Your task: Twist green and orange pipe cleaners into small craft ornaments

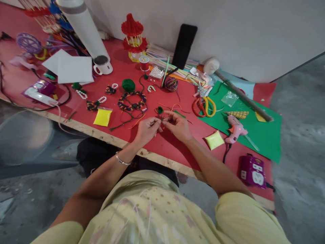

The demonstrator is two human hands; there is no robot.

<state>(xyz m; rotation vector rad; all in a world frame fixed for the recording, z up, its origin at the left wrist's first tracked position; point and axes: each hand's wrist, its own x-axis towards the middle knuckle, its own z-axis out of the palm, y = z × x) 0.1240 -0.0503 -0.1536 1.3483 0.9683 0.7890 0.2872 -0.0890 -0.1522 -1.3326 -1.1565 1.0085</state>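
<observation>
Containers: clear bag (pixel 156 72), 1, holding pearl-like beads; small clear bag (pixel 230 99), 1, on green sheet (pixel 264 127), contents unclear; yellow packets, 2, 1 bright (pixel 103 117), 1 pale (pixel 214 140), both filled; mug (pixel 104 66), 1, upright beside flask (pixel 83 30), contents unclear.

Edges and room: worktop (pixel 188 149), red, front edge beneath both forearms. Bare red surface lies between right hand (pixel 177 125) and pale packet. Purple boxes, 2, 1 near left front edge (pixel 45 88), 1 by right end (pixel 254 172).

Hands, 2: left hand (pixel 149 128) and right hand together at the fingertips, pinching green yarn piece (pixel 159 110) just above the worktop, near front edge.

Counts: yarn balls, 2, green (pixel 128 85) and multicolour (pixel 171 83); braided ring (pixel 132 101), 1; beaded yarn pieces, 3 (pixel 95 104); red spool (pixel 144 63), 1; glue gun (pixel 236 129), pink, 1 on right; phone (pixel 184 46), 1.
</observation>
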